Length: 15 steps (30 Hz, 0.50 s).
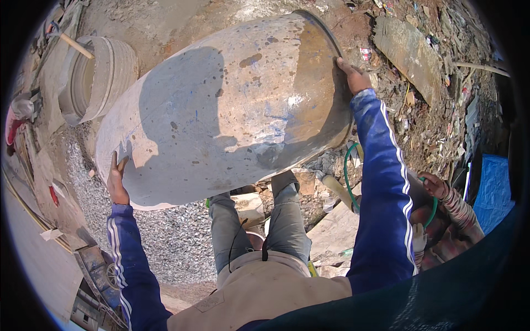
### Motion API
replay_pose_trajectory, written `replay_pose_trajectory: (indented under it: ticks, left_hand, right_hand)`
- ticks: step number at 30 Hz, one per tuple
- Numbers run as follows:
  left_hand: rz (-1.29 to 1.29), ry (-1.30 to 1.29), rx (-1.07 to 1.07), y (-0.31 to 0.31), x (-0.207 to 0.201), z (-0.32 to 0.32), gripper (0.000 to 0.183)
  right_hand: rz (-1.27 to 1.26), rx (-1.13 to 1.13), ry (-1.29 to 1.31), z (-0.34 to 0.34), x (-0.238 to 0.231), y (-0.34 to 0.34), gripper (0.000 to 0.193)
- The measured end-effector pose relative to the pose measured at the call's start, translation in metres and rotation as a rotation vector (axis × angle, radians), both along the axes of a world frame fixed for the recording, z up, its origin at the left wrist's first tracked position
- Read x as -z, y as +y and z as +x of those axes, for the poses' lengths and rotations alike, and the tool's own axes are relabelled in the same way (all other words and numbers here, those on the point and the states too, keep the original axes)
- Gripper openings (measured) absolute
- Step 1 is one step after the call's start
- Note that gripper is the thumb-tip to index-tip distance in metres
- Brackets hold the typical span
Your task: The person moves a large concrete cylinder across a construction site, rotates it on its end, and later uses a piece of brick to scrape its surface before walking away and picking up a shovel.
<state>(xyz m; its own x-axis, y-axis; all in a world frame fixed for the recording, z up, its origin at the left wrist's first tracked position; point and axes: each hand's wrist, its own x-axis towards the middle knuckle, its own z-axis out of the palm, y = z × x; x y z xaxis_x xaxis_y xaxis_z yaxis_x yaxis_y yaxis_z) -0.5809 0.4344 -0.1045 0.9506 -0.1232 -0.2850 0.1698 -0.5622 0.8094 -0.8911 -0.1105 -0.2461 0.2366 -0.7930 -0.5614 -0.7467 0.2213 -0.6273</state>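
Grey gravel (176, 237) leaves room beside the drum (221, 116), held between left hand (117, 185), fingers parted against one end, and right hand (358, 78), fingers bent at its rim (322, 26).

"Item, and finish?"
"One large barrel (254, 99). Pale grey body, marked by dark spots and blue scuffs; a broad brown stain is borne beside the dark-rimmed end."
"Pose and place?"
"Tipped sideways, gripped at the rim. The gravel (171, 240) is partly overlapped by the paler end; the rimmed end is turned away from it."
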Motion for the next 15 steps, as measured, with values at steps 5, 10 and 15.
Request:
replay_pose_trajectory:
  ticks: [5,10,15]
  left_hand:
    - [0.308,-0.489,0.599,-0.149,0.05,-0.075,0.079]
    - [0.462,-0.382,0.1,-0.025,0.083,-0.064,0.076]
    - [0.543,0.158,-0.187,0.039,0.152,-0.01,0.079]
  right_hand:
    - [-0.46,0.023,0.523,-0.06,0.05,-0.085,0.063]
    - [-0.863,-0.08,0.423,-0.091,-0.007,-0.045,0.057]
    - [-0.755,-0.296,0.48,-0.071,0.015,0.077,0.066]
